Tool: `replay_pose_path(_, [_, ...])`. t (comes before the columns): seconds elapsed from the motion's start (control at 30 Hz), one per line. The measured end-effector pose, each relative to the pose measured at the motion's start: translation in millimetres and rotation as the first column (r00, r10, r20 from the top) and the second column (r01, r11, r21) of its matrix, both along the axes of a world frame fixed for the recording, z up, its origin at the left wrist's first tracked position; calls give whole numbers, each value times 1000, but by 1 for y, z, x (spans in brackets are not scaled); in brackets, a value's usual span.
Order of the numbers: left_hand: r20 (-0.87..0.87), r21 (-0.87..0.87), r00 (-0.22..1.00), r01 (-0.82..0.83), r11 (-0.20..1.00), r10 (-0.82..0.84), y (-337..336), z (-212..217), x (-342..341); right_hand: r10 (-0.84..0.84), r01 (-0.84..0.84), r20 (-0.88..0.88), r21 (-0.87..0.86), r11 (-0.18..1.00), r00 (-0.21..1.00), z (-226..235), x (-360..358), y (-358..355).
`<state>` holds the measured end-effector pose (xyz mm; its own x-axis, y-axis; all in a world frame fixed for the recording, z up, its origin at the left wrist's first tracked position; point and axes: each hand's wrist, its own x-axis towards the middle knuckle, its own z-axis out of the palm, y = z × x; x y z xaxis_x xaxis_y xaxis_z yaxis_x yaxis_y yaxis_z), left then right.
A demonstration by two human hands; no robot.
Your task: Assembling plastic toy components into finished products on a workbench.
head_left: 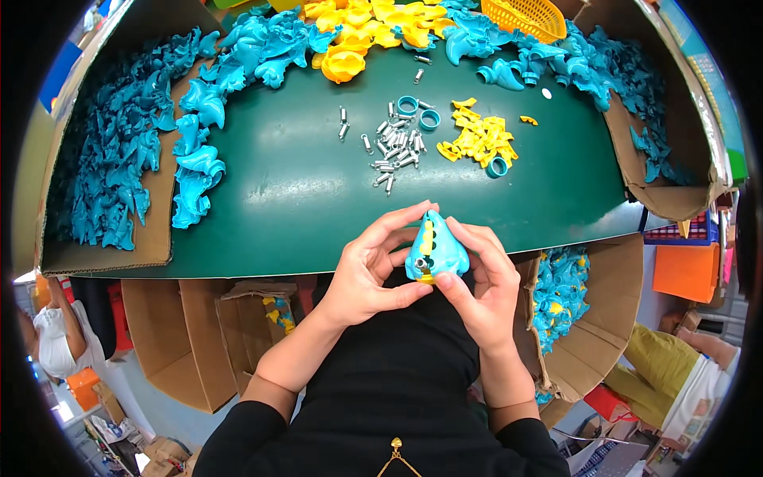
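A blue, cone-shaped plastic toy part [447,256] sits between my two hands, just over the table's near edge. Yellow pieces line a slot with dark holes along its side, and a small metal part shows low in it. My left hand [373,266] grips it from the left, the thumb at its base and the fingers behind. From the right, my right hand [489,278] holds it with the thumb pressed near the bottom. Beyond the hands lie several small metal springs [397,147], small yellow plastic pieces [481,137] and a blue ring [497,166].
Blue plastic shells [266,48] and yellow shells [373,24] are heaped along the green table's [294,159] far side. Cardboard boxes of blue parts flank it left [111,175] and right [628,87]. A box of blue-and-yellow parts [560,298] stands below, right. Other people are at both sides.
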<state>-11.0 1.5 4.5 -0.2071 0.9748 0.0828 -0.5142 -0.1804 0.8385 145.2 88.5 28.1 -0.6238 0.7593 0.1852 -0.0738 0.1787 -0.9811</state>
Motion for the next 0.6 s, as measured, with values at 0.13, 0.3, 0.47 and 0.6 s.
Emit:
replay_pose_path(0.13, [-5, -51, 1000, -18, 999, 18, -1, 2, 0, 76, -74, 40, -50, 996, 996, 2, 3, 1])
replay_pose_path(0.3, [-19, -28, 1000, -8, 1000, 8, -1, 1, -2, 22, -23, -13, -11, 1000, 1000, -3, -1, -1])
replay_pose_path(0.47, [192, -120, 978, 103, 987, -79, -3, 3, -13, 98, -92, 39, -142, 986, 994, 3, 3, -2])
replay_pose_path(0.6, [156, -117, 988, 25, 993, -7, -3, 6, -14, 117, -165, 256, 173, 971, 959, 4, -4, 4])
